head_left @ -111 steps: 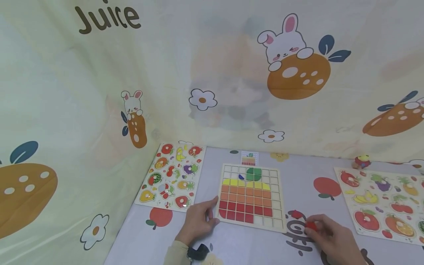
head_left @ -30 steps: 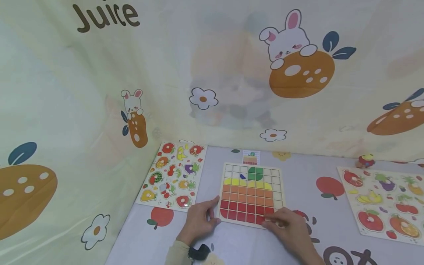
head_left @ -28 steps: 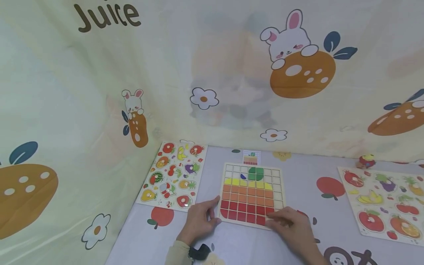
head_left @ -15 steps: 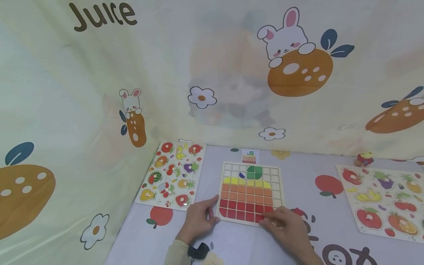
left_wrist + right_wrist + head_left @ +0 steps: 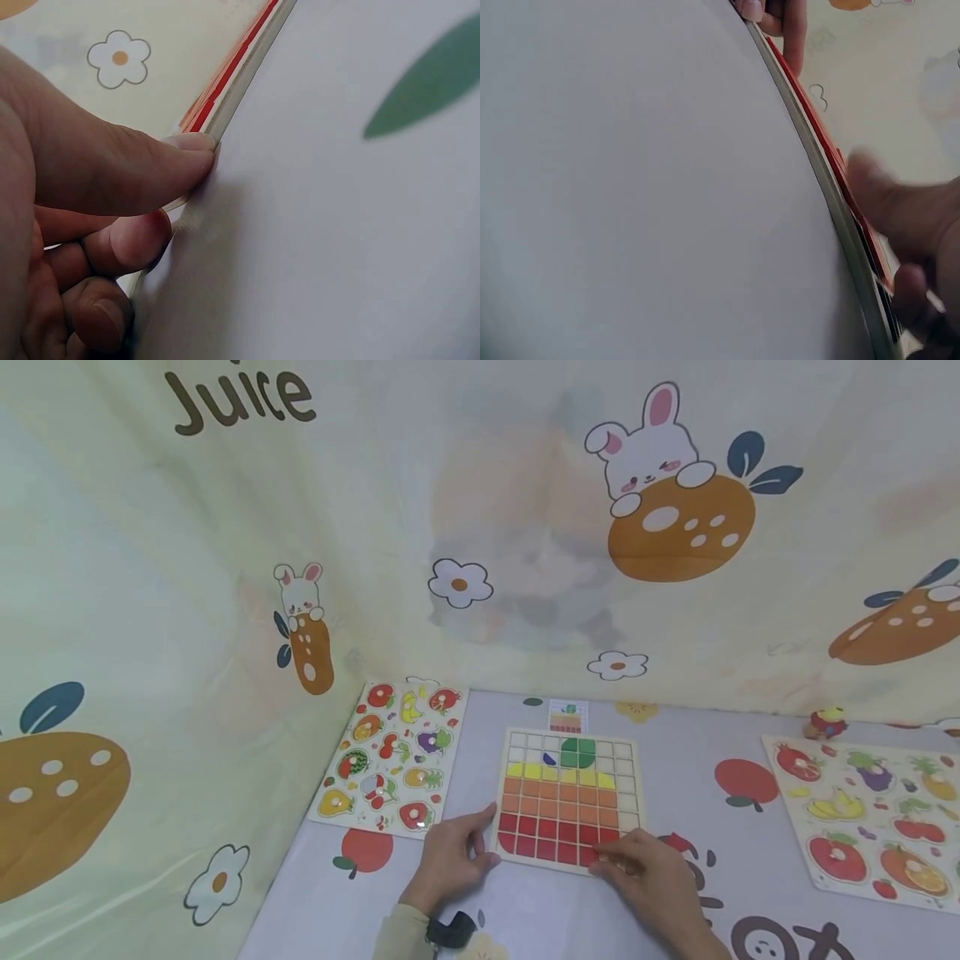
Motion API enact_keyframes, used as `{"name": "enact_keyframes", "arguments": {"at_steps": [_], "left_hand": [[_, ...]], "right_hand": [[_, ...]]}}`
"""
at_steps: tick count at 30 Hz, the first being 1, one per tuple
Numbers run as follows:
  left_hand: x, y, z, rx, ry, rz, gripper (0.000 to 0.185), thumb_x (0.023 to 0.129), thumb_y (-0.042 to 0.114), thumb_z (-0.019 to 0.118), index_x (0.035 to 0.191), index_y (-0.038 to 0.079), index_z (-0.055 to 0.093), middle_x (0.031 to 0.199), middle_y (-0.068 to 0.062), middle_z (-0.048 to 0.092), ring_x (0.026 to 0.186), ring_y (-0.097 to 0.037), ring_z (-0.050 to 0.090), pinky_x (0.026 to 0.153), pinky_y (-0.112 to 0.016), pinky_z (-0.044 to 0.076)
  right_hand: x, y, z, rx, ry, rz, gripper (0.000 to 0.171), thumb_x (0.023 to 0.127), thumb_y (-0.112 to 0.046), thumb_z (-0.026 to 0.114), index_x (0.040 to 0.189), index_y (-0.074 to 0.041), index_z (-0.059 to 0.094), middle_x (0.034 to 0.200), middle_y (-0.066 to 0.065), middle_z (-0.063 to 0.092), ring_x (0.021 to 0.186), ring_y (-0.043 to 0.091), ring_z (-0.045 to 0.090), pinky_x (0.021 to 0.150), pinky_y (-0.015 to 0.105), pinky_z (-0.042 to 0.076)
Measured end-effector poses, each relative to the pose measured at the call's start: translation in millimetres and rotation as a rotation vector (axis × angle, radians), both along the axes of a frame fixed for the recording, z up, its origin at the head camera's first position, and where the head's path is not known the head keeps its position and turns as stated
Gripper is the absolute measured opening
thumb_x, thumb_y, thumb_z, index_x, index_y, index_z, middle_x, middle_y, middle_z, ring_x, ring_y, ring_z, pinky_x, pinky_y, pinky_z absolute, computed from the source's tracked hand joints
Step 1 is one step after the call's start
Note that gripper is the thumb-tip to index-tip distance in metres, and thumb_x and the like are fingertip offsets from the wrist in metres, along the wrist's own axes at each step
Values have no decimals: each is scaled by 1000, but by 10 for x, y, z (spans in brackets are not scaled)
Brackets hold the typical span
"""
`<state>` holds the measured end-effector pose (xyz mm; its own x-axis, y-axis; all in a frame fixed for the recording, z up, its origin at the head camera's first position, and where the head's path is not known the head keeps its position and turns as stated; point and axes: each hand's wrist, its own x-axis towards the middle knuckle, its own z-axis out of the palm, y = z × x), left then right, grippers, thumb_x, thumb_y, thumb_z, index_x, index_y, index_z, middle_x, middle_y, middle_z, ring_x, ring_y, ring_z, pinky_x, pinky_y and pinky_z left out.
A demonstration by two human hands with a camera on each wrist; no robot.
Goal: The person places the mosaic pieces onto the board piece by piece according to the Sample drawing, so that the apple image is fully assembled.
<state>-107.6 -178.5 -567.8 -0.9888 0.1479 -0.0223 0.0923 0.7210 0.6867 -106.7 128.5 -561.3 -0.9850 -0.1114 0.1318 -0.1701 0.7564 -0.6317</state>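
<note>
A square wooden grid board [image 5: 628, 768] lies on the table, filled with yellow, orange and red tiles plus a green leaf and a small blue piece. My left hand [image 5: 450, 858] grips the board's near left corner; in the left wrist view its thumb [image 5: 150, 169] lies along the edge with the other fingers curled. At the near right part my right hand [image 5: 654, 881] pinches a red tile [image 5: 590, 855] in the bottom row, partly hidden by the fingertips. The right thumb [image 5: 877, 195] is blurred over the red tiles in the right wrist view.
A loose red piece [image 5: 677, 842] lies right of the board. A small pattern card [image 5: 567, 716] sits behind it. Fruit puzzle boards stand left [image 5: 390, 760] and right [image 5: 862, 814], with a small toy figure [image 5: 827, 723] at the back right. A printed curtain [image 5: 517, 510] rises behind.
My right hand has moved left from beside the board to its bottom row, bringing a red piece; that row shows more red. It shifts slightly there lately. My left hand stays put.
</note>
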Motion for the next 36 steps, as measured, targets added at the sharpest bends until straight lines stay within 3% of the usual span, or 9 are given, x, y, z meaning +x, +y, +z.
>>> {"name": "enact_keyframes", "arguments": {"at_steps": [5, 9, 11, 14, 18, 20, 27, 30, 36], "left_hand": [[3, 7, 4, 2, 13, 2, 68, 86, 20, 85, 149, 14, 62, 70, 15, 54, 59, 0, 41, 59, -20, 34], [-6, 8, 6, 12, 24, -2, 67, 85, 18, 85, 148, 13, 64, 69, 16, 54, 58, 1, 39, 58, -20, 32], [-8, 7, 9, 13, 20, -3, 67, 85, 18, 85, 148, 13, 64, 69, 16, 54, 58, 1, 38, 58, -20, 32], [-4, 7, 15, 4, 12, -5, 67, 86, 19, 85, 148, 13, 63, 70, 16, 54, 59, 0, 39, 58, -20, 32], [-1, 6, 18, -5, 0, -2, 67, 86, 20, 85, 149, 14, 62, 70, 15, 54, 59, 0, 39, 59, -20, 32], [-1, 7, 17, -1, -5, 2, 68, 86, 21, 85, 150, 14, 62, 70, 15, 54, 59, 0, 39, 59, -21, 32], [5, 5, -1, 9, -1, 3, 68, 86, 20, 84, 150, 14, 62, 70, 15, 54, 59, -1, 41, 59, -21, 33], [4, 4, -3, 13, 2, 0, 68, 86, 20, 84, 150, 14, 62, 70, 14, 54, 59, -1, 41, 59, -21, 33], [6, 3, 3, 24, 11, -1, 67, 86, 19, 84, 149, 14, 62, 70, 15, 55, 59, 0, 41, 59, -20, 33]], "right_hand": [[-26, 168, -43, -112, 113, -24, 28, 79, -15, 95, 104, -23, 85, 82, -16, 67, 70, 1, 52, 61, 17, 44], [-71, 371, -34, -96, 217, -123, 33, 76, -12, 96, 106, -15, 84, 79, -8, 67, 66, 2, 50, 58, 14, 38], [-89, 479, -15, -42, 188, -209, 38, 76, -17, 97, 111, -13, 83, 82, -2, 68, 69, 7, 50, 58, 16, 36], [-118, 631, 14, 55, 26, -290, 52, 77, -31, 97, 121, -9, 79, 94, 7, 70, 78, 16, 53, 62, 24, 37], [-166, 770, 40, 104, -214, -244, 63, 81, -44, 92, 128, -6, 74, 111, 16, 69, 92, 27, 57, 74, 37, 45], [-176, 796, 48, 97, -271, -207, 59, 84, -42, 90, 127, -6, 75, 115, 17, 70, 96, 28, 57, 81, 42, 48], [-200, 777, 64, 119, -283, -157, 43, 87, -27, 88, 121, -4, 74, 112, 15, 69, 94, 27, 57, 83, 46, 49], [-209, 767, 65, 124, -298, -150, 42, 90, -26, 86, 122, -3, 71, 109, 13, 68, 91, 25, 56, 77, 41, 48], [-168, 780, 36, 82, -260, -135, 29, 94, -18, 82, 116, -7, 68, 82, 1, 62, 74, 17, 52, 60, 27, 39]]}}
